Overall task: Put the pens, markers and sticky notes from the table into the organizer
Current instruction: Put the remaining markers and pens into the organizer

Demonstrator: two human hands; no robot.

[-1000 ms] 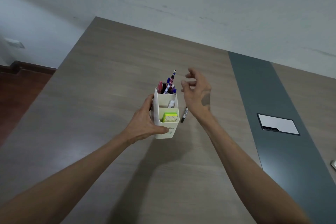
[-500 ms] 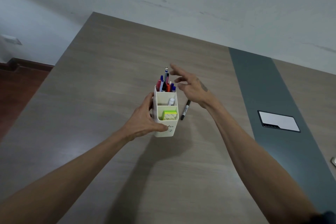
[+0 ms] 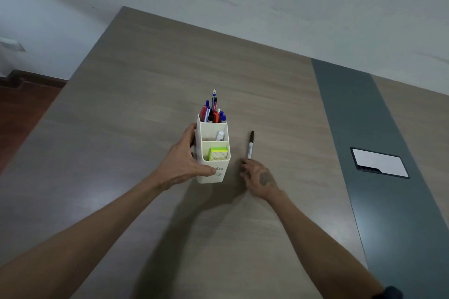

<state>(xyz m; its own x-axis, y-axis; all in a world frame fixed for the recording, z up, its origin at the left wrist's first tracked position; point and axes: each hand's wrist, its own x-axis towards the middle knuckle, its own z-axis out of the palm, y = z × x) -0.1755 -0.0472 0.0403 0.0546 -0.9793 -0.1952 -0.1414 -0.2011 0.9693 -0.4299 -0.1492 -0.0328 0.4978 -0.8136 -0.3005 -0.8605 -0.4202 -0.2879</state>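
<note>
My right hand (image 3: 258,178) has come down from beside the pen tops to the table (image 3: 136,109), and its fingertips (image 3: 243,162) now sit at the near end of the black marker (image 3: 250,144). That marker lies flat on the wood just to the right of the organizer (image 3: 213,153), apart from it, with its cap end pointing toward the far edge of the table. The fingers are curled and closing toward it, but I cannot tell whether they have it pinched yet. My left hand (image 3: 187,162) is wrapped around the organizer's left wall and front, holding it steady and upright. Inside, the pens (image 3: 213,110) fill the far compartment, a small white item (image 3: 220,136) rests in the middle one, and the sticky notes (image 3: 218,154) sit in the near one. I judge this the last loose piece, so the task is nearly done. Next I need a firm pinch on the marker's barrel, a lift clear of the table, then a tip-down drop in among the pens.
</note>
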